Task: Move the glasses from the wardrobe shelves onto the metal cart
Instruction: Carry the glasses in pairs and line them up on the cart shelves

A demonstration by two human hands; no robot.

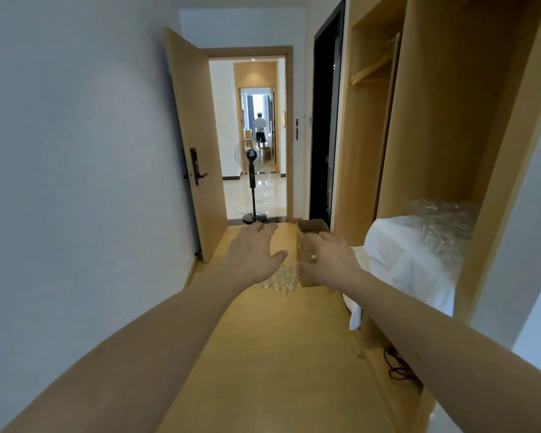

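Observation:
Several clear glasses (444, 226) stand crowded on a white cloth (400, 264) inside the wooden wardrobe (450, 120) at the right. A second cluster of clear glasses (278, 279) sits on the wooden floor, partly hidden under my left hand. My left hand (253, 254) is stretched forward with spread fingers, holding nothing. My right hand (328, 260) reaches forward too, fingers relaxed, in front of a cardboard box (310, 232); I cannot tell if it touches the box. No metal cart is in view.
An open wooden door (194, 142) stands at the left. A standing fan (252, 182) is in the doorway, and a person (260, 129) stands far down the hallway. A dark cable (397, 367) lies by the wardrobe base. Hangers (372, 67) hang in the wardrobe.

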